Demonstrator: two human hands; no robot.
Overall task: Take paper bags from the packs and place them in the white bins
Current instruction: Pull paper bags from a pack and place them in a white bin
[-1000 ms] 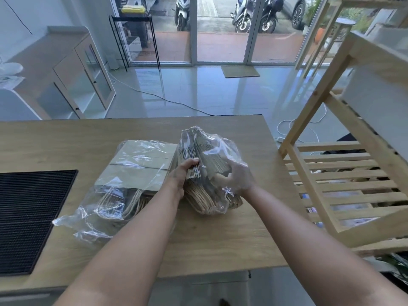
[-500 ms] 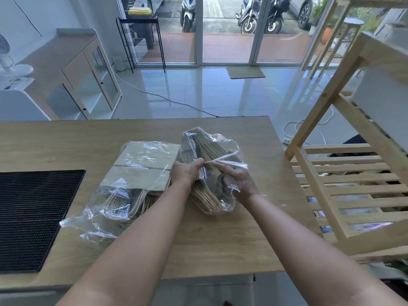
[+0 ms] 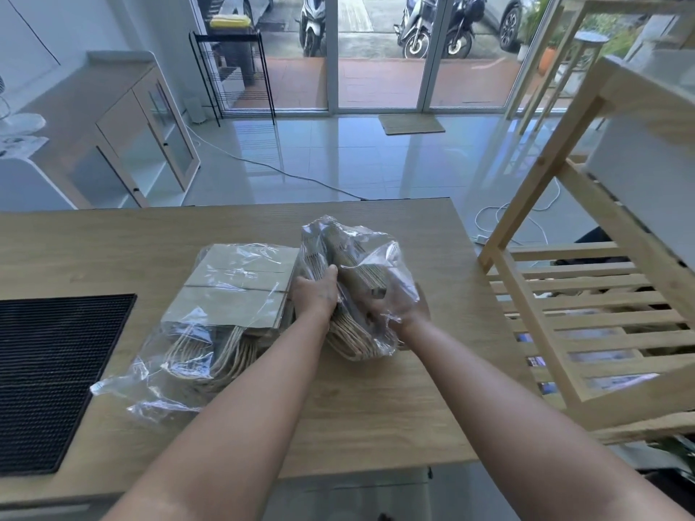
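Observation:
Two clear plastic packs of brown paper bags lie on the wooden table (image 3: pixel 376 408). The left pack (image 3: pixel 233 295) lies flat with its twisted handles toward me. The right pack (image 3: pixel 357 257) stands on edge, its plastic wrap loose and crumpled. My left hand (image 3: pixel 315 295) grips the right pack's left side, fingers curled into the bag stack. My right hand (image 3: pixel 404 308) holds the pack's right side through the plastic, partly veiled by the wrap. A white bin (image 3: pixel 647 174) sits on the wooden shelf at the right.
A black ribbed mat (image 3: pixel 49 377) covers the table's left part. A slatted wooden shelf unit (image 3: pixel 586 302) stands close to the table's right edge. Beyond the table are a tiled floor with a cable, a glass-door cabinet (image 3: pixel 143 144) and sliding glass doors.
My right hand has shifted from pulling a strip of plastic at the pack's top to holding its right side under the wrap. My left hand stays on the pack.

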